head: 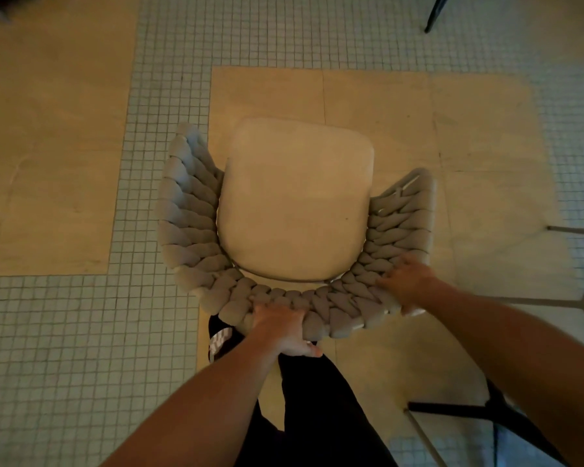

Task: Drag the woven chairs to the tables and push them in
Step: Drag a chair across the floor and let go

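Below you the floor (64,332) mixes small pale tiles with large tan slabs. The chair (295,210) stands on a slab, its seat facing away from you. Your left hand (280,326) grips the woven back's rim, fingers curled over it; your right hand (407,281) grips the rim further right. No writing is readable.
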